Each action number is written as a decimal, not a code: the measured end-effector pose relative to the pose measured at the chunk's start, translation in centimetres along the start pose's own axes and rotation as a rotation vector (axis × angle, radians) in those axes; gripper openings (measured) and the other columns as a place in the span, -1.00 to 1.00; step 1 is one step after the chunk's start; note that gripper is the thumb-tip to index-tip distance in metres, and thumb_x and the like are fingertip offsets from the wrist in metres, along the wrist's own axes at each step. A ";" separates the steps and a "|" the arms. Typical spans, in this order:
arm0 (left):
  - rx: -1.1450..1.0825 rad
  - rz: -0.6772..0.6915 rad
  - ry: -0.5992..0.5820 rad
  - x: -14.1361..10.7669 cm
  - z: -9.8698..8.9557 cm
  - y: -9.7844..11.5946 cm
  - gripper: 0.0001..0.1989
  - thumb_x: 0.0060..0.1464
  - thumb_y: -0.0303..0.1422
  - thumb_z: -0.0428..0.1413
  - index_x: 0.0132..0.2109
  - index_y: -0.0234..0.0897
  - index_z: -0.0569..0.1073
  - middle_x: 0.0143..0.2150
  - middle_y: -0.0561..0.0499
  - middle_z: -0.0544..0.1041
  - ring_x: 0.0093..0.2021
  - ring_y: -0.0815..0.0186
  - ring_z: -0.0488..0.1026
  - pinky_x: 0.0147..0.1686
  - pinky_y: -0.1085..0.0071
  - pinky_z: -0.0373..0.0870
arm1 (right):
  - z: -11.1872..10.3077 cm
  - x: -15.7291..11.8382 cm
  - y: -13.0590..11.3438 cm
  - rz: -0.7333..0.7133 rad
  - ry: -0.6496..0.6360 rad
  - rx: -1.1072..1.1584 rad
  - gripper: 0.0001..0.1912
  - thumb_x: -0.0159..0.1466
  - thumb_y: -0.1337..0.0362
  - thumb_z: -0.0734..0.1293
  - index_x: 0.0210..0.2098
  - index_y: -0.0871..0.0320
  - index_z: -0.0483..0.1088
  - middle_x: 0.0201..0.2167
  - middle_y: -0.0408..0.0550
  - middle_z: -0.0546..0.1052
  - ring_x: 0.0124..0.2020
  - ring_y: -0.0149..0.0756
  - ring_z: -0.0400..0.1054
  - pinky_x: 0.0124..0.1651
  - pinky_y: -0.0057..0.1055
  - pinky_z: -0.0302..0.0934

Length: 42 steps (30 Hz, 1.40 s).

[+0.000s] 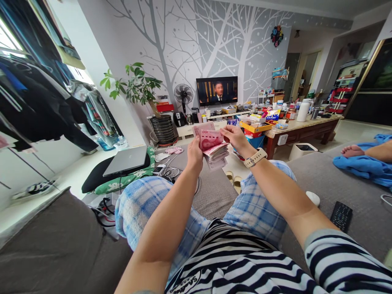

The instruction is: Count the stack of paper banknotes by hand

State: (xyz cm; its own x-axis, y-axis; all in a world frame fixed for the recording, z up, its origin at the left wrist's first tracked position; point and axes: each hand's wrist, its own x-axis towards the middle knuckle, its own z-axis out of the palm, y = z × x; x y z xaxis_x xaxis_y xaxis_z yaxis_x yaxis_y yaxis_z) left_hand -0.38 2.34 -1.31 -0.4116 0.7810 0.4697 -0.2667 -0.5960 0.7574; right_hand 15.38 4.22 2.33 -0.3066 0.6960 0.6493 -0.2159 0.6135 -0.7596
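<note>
A thick stack of red and pink banknotes (212, 141) is held up in front of my knees. My left hand (194, 153) grips the stack from its left side, with the fingers closed around the edge. At the upper right edge, my right hand (235, 138) pinches a banknote marked 100 between thumb and fingers. The lower notes fan out below, and their ends hang loose. A beige watch (256, 158) sits on my right wrist. Parts of the fingers behind the notes are hidden.
A laptop (127, 160) lies on a green cushion at the left, with cables beside it. The crowded low table (272, 143) stands ahead right. A keyboard (341, 216) and white mouse (312, 199) rest on the sofa at the right, near another person's foot (352, 151).
</note>
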 end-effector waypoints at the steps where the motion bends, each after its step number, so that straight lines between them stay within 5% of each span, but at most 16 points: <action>1: -0.004 -0.003 -0.004 0.0 0.0 0.0 -0.73 -0.06 -0.17 0.08 -0.42 -0.33 0.45 -0.44 0.02 0.51 -0.44 0.36 0.43 -0.34 0.43 0.37 | 0.0 0.0 0.0 -0.003 -0.004 0.006 -0.69 0.15 0.12 0.30 -0.59 0.19 0.25 -0.70 -0.22 0.22 -0.63 -0.51 0.06 -0.55 -0.49 -0.09; 28: -0.013 -0.005 0.006 -0.9 0.6 1.0 -0.75 -0.07 -0.19 0.09 -0.39 -0.31 0.45 -0.41 0.00 0.53 -0.34 0.27 0.48 -0.28 0.37 0.39 | 0.3 -0.3 -0.7 0.062 -0.085 0.090 -0.63 0.17 0.01 0.26 -0.55 0.19 0.26 -0.68 -0.16 0.34 -0.65 -0.50 0.15 -0.56 -0.51 -0.04; 42: -0.041 -0.100 -0.159 -1.6 1.2 1.7 -0.84 -0.13 -0.35 0.11 -0.34 -0.32 0.43 -0.51 -0.04 0.53 -0.38 0.16 0.53 -0.26 0.19 0.44 | -0.2 0.4 0.7 0.062 0.057 0.011 -0.67 0.08 0.05 0.35 -0.54 0.19 0.27 -0.67 -0.20 0.32 -0.63 -0.53 0.08 -0.57 -0.52 -0.06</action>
State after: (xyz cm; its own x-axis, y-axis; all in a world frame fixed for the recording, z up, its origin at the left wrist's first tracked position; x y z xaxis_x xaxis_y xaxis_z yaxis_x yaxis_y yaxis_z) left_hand 0.87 0.33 -0.26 -0.2393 0.8544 0.4612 -0.3358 -0.5185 0.7864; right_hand 15.32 5.02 2.03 -0.2669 0.7524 0.6022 -0.2083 0.5651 -0.7983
